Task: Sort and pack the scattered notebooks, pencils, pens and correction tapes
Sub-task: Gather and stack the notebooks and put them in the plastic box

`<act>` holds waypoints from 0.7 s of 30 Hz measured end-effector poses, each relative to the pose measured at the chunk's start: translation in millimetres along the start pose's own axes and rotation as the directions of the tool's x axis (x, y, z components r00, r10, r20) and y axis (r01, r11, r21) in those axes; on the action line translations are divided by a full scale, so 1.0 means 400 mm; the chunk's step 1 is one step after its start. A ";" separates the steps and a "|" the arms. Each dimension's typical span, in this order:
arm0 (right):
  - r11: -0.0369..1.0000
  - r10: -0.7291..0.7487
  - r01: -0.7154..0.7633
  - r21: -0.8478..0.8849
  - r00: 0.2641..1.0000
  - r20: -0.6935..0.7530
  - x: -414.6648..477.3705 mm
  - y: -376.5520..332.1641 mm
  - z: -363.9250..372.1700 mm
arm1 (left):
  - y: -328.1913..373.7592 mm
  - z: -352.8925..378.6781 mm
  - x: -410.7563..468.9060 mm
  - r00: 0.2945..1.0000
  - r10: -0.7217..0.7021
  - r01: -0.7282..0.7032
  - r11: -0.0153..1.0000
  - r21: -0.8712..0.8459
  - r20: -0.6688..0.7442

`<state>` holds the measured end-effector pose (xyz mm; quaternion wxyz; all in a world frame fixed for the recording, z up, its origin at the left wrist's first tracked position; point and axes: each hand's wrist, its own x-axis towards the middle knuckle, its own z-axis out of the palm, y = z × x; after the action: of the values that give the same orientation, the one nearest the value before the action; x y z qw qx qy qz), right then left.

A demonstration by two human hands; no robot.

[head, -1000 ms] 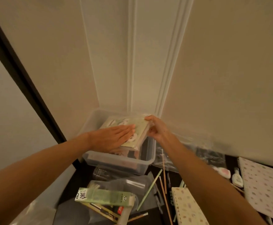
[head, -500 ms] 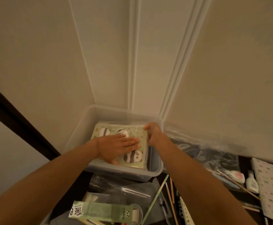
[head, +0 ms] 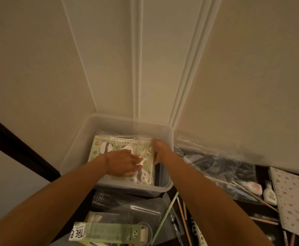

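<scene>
A green panda notebook [head: 107,148] in a clear plastic sleeve lies flat inside a translucent storage bin [head: 84,139] in the wall corner. My left hand [head: 123,164] lies palm down on the notebook's cover, fingers together. My right hand [head: 158,150] holds the notebook's right edge, close to the bin's right wall. Pencils [head: 182,217] and a light green pen [head: 164,217] lie on the dark table in front of the bin. Two correction tapes [head: 256,188] [head: 269,193] sit at the right, beside a spotted notebook [head: 297,201].
Crumpled clear plastic bags [head: 216,160] lie right of the bin against the wall. A clear container [head: 109,199] and a green panda-print pack [head: 107,232] sit in front of the bin. Walls close off the far side and the left.
The notebook was tilted above the bin's rim and has gone down flat into the bin. Both hands followed it down and stayed on it.
</scene>
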<state>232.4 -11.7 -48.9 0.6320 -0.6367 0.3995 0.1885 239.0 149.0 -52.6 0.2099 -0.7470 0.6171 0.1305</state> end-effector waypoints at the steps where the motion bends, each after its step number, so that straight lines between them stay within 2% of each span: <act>1: 0.998 -0.061 0.061 0.023 0.998 -0.017 -0.005 0.005 0.000 | 0.006 -0.010 0.002 0.999 -0.036 0.035 0.998 -0.043 -0.028; 3: 0.991 -0.118 0.120 0.050 0.992 -0.038 -0.031 0.001 -0.002 | 0.018 -0.027 0.006 0.983 -0.148 0.129 0.979 -0.160 -0.108; 5: 0.985 -0.167 0.166 0.038 0.986 0.019 -0.064 -0.013 -0.010 | 0.031 -0.042 0.009 0.947 -0.288 0.231 0.920 -0.318 -0.145; 7: 0.978 -0.203 0.202 0.044 0.979 0.032 -0.102 -0.030 -0.039 | 0.041 -0.062 0.010 0.888 -0.443 0.326 0.796 -0.510 -0.124; 9: 0.981 -0.189 0.186 0.046 0.981 0.049 -0.149 -0.040 -0.075 | 0.050 -0.092 0.011 0.841 -0.531 0.362 0.696 -0.620 -0.105; 12: 0.982 -0.188 0.185 0.037 0.978 0.090 -0.215 -0.032 -0.147 | 0.076 -0.148 0.022 0.762 -0.637 0.409 0.612 -0.677 -0.115; 15: 0.969 -0.246 0.244 0.044 0.967 0.061 -0.282 -0.001 -0.239 | 0.121 -0.218 0.046 0.676 -0.723 0.443 0.552 -0.707 -0.141; 21: 0.966 -0.236 0.238 0.101 0.971 -0.034 -0.378 0.133 -0.472 | 0.283 -0.391 0.141 0.601 -0.735 0.350 0.596 -0.723 -0.315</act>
<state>50.5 -145.0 53.7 0.6781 -0.6480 0.3367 0.0835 129.9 9.0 41.8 -0.2053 -0.9316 0.2999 0.0039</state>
